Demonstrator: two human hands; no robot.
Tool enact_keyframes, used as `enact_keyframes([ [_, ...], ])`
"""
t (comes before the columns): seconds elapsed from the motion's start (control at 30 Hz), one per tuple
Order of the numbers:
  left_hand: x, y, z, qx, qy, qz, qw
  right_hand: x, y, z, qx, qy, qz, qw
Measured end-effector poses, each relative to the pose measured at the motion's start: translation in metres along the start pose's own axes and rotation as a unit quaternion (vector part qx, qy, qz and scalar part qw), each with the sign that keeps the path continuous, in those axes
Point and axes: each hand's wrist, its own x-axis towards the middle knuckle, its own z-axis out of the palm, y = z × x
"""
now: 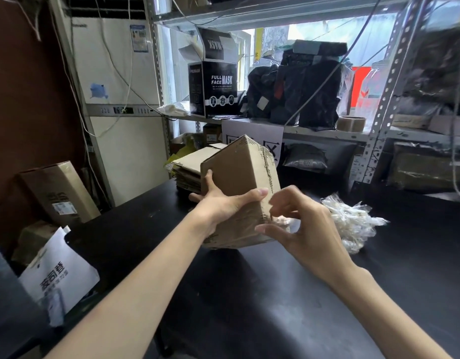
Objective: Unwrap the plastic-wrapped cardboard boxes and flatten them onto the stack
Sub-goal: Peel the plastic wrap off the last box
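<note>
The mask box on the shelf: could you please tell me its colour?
The mask box is black with white lettering; head view.

A black box [213, 89] is showing "FULL FACE MASK" and "PROMASK", its raised flap [214, 45] is carrying an upside-down "MASK", and a grey bag [306, 158] is bearing "035".

You are in a stockroom or packing room. Slotted steel shelving [376, 151] runs along the window ahead of you. It is loaded with black bagged parcels [316, 94], some with white labels, a grey bag [306, 158] numbered 035, a tape roll [351, 123] and an open mask carton [218, 92]. On the black table [249, 294] before you lie a stack [187, 168] of flattened cardboard and a heap of crumpled wrap [353, 224]. To your left a long taped carton [58, 193] leans near a standing air conditioner [115, 73], with loose cables hanging
</note>
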Motion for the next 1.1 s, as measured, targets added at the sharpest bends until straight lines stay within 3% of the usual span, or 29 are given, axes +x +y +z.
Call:
enact_keyframes([
  [0.17, 0.003, -0.002, 0.003, 0.003, 0.006, -0.004, 1.0, -0.006, -0.005, 0.009, -0.133, 0.05, -0.049, 0.989],
  [0.3, 0.005, -0.007, 0.005, 0.002, 0.017, 0.008, 1.0, -0.007, -0.006, 0.012, -0.123, 0.046, -0.014, 0.991],
  [0.43, 0.005, -0.012, 0.003, -0.006, 0.033, 0.011, 0.999, -0.009, -0.004, 0.017, -0.158, 0.017, -0.056, 0.986],
  [0.97, 0.006, -0.007, 0.01, -0.004, 0.054, 0.024, 0.998, -0.002, 0.014, 0.008, -0.051, -0.085, -0.131, 0.986],
  [1.1, 0.005, -0.005, 0.008, -0.001, 0.049, 0.016, 0.999, -0.002, 0.017, 0.006, -0.05, -0.069, -0.126, 0.988],
])
